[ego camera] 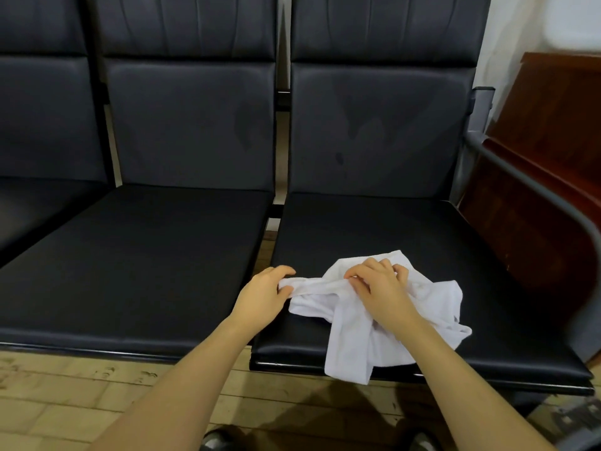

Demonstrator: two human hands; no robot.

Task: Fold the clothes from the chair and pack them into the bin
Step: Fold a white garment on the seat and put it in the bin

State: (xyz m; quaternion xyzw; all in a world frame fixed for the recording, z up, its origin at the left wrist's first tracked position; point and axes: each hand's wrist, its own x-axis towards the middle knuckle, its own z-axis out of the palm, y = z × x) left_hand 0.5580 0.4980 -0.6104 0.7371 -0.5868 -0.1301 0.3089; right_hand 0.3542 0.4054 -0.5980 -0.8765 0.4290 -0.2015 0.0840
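A crumpled white garment (348,333) lies on the front part of the right-hand black chair seat (422,249), with one flap hanging over the seat's front edge. My left hand (265,292) pinches a thin rolled strip of the garment at its left end, by the seat's left edge. My right hand (379,284) lies on top of the garment and pinches the same strip near its middle. No bin is in view.
Two more black seats (146,255) stand in a row to the left, joined to the same frame. A grey metal armrest (533,187) and a dark wooden board (546,151) stand at the right. Tiled floor (65,402) runs below; my shoes show at the bottom.
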